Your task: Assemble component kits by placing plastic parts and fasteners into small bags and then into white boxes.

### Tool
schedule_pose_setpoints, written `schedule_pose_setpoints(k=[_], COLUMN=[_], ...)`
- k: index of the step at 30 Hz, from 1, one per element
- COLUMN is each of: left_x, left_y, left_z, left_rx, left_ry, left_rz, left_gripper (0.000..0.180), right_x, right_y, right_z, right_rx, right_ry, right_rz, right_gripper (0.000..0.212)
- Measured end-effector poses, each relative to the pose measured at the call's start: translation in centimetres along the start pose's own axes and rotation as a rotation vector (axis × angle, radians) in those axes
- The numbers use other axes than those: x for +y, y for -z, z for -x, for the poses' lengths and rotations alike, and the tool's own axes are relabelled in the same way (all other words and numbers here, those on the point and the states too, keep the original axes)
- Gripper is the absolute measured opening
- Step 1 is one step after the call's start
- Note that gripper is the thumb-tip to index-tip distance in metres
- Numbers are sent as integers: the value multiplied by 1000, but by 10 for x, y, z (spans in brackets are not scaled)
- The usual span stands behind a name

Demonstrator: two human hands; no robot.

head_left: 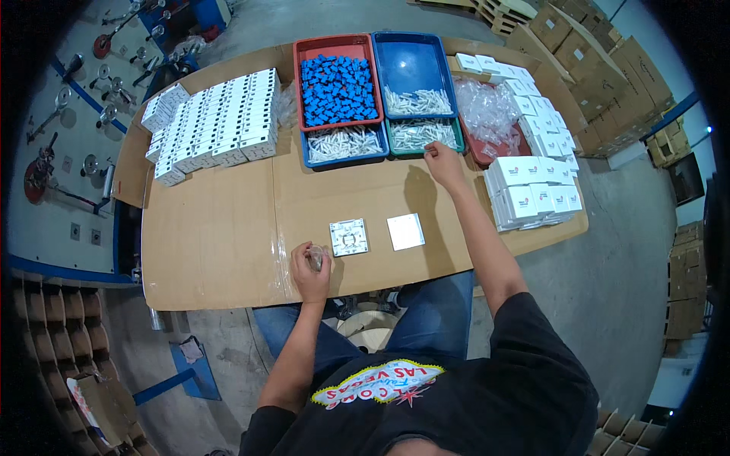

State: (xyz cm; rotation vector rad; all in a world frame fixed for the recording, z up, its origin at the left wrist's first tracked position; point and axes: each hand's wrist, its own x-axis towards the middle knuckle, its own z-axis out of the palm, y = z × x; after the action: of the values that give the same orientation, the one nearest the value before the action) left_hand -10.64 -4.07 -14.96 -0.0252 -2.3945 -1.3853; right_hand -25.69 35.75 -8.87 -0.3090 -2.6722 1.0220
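My left hand (310, 275) is closed around a small, crumpled-looking piece of clear plastic (315, 257), close to the near edge of the cardboard-topped table. Just right of it lies a square white plate with a moulded inner face (349, 237). Beside that is a plain, smooth white square plate (405, 231). My right arm reaches forward, and my right hand (442, 163) is at the front rim of a green tray (405, 151) of small white parts (423, 132). Its fingers are pinched together; whatever they hold is too small to make out.
A red tray (298, 91) of blue pieces and blue trays (411, 64) of white parts stand at the back. Stacked white boxed units (220, 121) fill the left; white square stacks (525, 190) and clear plastic bags (487, 110) lie right. Cartons (623, 91) stand beyond.
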Motion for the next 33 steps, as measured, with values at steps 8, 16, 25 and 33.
schedule_pose_setpoints(k=[8,16,25,33], left_x=[1,-2,-8,-5], left_y=[-1,-2,2,-3], left_z=[-1,-1,1,0], left_rx=[-35,-64,-53,-36], left_ry=[-78,-109,-88,-103], left_rz=[-208,-256,-269,-250], left_gripper=[43,43,46,46], right_x=[26,46,28,42], right_y=[-14,-31,-48,-46], right_z=[-55,-74,-84,-94], right_rx=[163,128,124,74], right_ry=[1,71,59,37], right_rz=[175,229,434,439], right_gripper=[18,19,18,16])
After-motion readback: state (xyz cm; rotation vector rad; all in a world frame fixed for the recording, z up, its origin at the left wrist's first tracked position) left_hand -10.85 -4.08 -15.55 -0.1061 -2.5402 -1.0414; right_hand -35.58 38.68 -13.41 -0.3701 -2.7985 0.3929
